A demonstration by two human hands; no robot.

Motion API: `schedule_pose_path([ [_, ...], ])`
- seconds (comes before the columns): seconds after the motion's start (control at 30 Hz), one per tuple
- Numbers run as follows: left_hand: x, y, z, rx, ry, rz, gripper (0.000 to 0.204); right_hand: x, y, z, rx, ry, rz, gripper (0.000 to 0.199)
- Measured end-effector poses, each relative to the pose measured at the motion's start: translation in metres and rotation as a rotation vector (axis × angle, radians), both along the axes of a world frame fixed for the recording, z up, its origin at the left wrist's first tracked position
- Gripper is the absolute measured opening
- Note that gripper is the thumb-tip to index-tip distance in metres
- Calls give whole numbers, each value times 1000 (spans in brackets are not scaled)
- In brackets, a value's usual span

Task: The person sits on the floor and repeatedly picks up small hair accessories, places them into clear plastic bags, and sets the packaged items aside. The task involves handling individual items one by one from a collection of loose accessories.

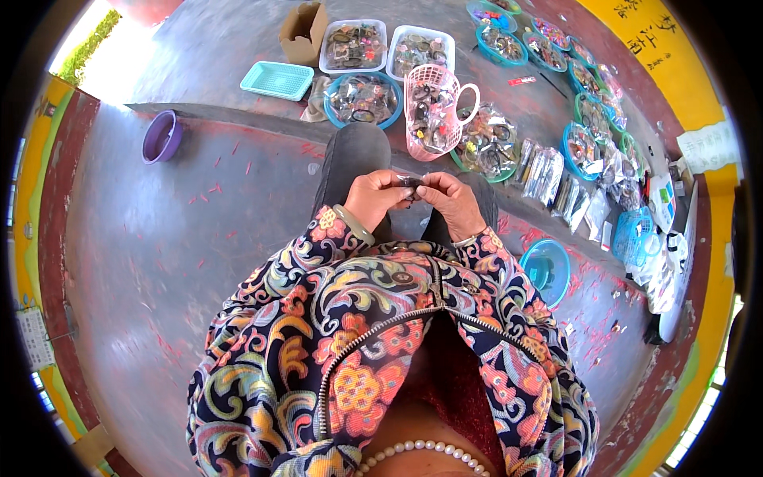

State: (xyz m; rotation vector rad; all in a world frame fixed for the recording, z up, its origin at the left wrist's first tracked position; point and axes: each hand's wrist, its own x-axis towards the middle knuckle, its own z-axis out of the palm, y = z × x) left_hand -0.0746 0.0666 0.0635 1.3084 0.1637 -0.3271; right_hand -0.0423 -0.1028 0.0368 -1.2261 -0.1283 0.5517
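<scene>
A bead necklace (430, 445) lies nearest. Fingertips of the left hand (370, 200) and right hand (456, 205) pinch a small dark thing (411, 183), short of the ledge (203, 71)'s front edge, where a pink basket (431, 71) crowds; floor (159, 254) stretches left, around a purple tub (163, 139).

bright daylight | upper-left overexposed | sheen on floor (151, 270) | edges fisheye-bent

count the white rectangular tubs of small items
2. One white tub stands beside the brown cardboard box; the other tub, just to its right, sits partly behind the pink basket. Others may be hidden from view.
</scene>
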Motion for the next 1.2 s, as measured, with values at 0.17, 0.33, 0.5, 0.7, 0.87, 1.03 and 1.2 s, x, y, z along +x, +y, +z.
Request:
schedule_pose_path([
  [0.17,-1,-5,-8,106,-26,-60,17,-1,-3,-7,70,17,-45,12],
  [0.33,0,-4,-12,127,86,-207,23,2,-4,-14,93,13,-112,10],
  [0.5,3,-8,-20,158,174,-172,26,3,-3,-24,61,-12,-128,9],
  [0.7,1,-8,-20,145,160,-98,26,3,2,-16,66,49,-41,13],
  [0.87,2,-8,-16,214,143,-235,25,2,0,-17,14,79,6,13],
  [1.03,8,-5,-21,353,226,-360,26,3,-2,-20,3,86,-108,9],
  [1.2,5,-2,-47,201,3,-257,20,6,0,-25,51,89,-167,10],
])
